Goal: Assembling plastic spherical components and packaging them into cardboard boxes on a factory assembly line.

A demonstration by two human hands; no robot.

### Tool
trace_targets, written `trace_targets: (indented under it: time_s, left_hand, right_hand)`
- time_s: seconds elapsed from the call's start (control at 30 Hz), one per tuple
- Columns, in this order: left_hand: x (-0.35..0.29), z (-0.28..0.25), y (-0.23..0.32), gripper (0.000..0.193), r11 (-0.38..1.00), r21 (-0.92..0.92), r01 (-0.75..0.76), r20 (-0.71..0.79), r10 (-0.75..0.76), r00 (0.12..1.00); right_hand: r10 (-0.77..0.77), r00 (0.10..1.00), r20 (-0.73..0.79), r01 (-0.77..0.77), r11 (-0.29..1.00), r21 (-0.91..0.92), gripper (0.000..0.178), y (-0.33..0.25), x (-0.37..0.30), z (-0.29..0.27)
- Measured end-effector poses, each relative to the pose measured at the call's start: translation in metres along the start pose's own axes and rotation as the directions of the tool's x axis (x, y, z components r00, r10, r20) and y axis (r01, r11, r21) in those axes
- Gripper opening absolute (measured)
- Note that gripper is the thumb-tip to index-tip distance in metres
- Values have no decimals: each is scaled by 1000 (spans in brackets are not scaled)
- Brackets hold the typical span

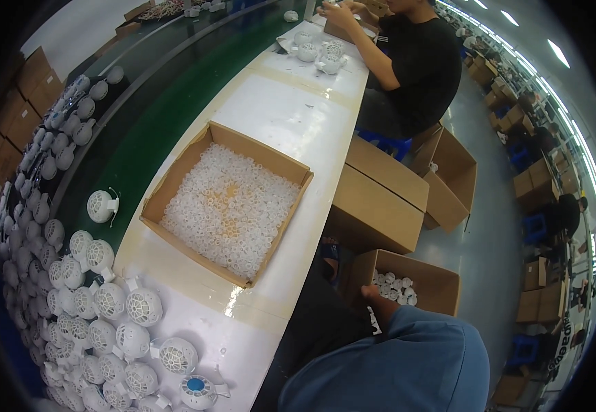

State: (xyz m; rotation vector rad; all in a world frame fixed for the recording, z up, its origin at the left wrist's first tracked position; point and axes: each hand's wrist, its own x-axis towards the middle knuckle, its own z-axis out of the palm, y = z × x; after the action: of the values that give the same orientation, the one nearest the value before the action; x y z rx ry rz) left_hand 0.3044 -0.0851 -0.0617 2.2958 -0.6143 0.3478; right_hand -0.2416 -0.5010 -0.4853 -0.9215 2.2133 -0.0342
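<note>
My right arm, in a blue sleeve, reaches down at the lower right. My right hand is at the near left side of an open cardboard box holding several small white parts. Its fingers are mostly hidden, so whether it grips anything cannot be told. A small white piece shows just below the hand, too unclear to name. My left hand is out of view. On the white table left of me stands a shallow cardboard tray filled with small translucent plastic rings.
Many white round lattice-shelled units crowd the lower left; one has a blue oval. A green conveyor belt runs along the table. A person in black works at the far end. Large cardboard boxes stand right of the table.
</note>
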Motion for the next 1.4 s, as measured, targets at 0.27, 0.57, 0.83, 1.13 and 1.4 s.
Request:
trace_targets:
  time_s: [0.27,0.57,0.83,1.13,1.4]
  left_hand:
    - [-1,-2,3,65,998,64,-8,8,7,1000]
    - [-3,-3,-8,64,999,51,-4,-8,5,1000]
    - [-2,2,-5,64,1000,-1,19,-47,-19,999]
    - [-3,-1,-7,65,998,-7,61,-16,-61,998]
    - [-4,-4,-10,62,998,56,-36,-13,37,999]
  right_hand:
    - [-24,1000,-14,23,998,-59,48,-15,-18,-8]
    - [-21,1000,-13,21,1000,-10,47,-18,-23,-9]
    - [-1,1000,-8,1,1000,9,47,-13,-17,-7]
    - [0,1000,-21,0,1000,-6,47,-7,-7,-1]
    - [1,1000,8,-1,1000,7,49,-4,-4,1]
